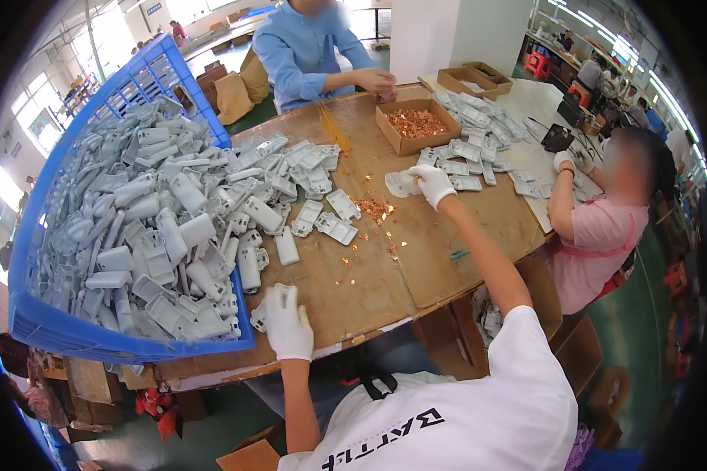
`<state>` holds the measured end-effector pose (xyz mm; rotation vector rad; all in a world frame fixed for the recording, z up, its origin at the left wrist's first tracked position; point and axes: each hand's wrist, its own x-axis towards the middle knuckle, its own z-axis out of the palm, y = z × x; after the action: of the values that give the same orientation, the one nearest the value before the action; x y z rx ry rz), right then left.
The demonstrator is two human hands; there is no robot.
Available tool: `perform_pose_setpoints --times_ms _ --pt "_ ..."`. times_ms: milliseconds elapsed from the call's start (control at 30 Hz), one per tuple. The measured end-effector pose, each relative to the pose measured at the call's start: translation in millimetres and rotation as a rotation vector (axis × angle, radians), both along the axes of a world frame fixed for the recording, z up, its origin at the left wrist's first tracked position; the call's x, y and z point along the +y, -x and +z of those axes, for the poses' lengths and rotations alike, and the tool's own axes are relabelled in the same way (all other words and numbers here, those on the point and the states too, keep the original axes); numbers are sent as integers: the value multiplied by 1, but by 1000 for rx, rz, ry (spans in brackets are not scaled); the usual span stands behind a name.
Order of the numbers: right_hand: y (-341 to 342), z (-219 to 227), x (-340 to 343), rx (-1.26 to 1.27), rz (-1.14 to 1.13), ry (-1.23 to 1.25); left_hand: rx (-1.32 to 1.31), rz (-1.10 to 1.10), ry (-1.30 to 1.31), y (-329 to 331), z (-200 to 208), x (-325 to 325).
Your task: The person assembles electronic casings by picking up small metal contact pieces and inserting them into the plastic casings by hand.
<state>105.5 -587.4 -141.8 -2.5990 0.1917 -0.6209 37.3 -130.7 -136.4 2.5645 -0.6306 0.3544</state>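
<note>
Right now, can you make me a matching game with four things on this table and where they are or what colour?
Things:
1. crate
2. cardboard box
3. left hand
4. right hand

Descriptions:
A. full of small copper-coloured bits
B. blue, heaped with grey plastic parts
C. gloved, reaching far across the table
D. gloved, at the near table edge beside the crate

Pairs: 1-B, 2-A, 3-D, 4-C

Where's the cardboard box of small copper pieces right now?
The cardboard box of copper pieces sits on the far side of the table, just beyond the right hand.
</note>
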Motion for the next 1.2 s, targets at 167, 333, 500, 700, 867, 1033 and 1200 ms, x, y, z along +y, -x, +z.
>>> perform_pose_setpoints --times_ms 167,333,500,700,867,1033,1200 --pt "9 -7 2 19 3 21 -66 305 -243 -2 -6 11" --pt "9 -2 6 166 104 76 -68 233 -189 -11 -10 11" --pt "-16 8 12 302 199 207 -189 229 -123 -7 4 15" --pt "-31 13 21 553 167 371 -244 -99 56 -7 37 -22" --pt "-2 48 38 542 124 310 -36 -326 220 -34 -14 -43" --pt "5 44 41 638 54 331 25 -285 70 -34 -6 -27" --pt "16 7 52 274 46 155 38 -167 232 -29 15 -17"
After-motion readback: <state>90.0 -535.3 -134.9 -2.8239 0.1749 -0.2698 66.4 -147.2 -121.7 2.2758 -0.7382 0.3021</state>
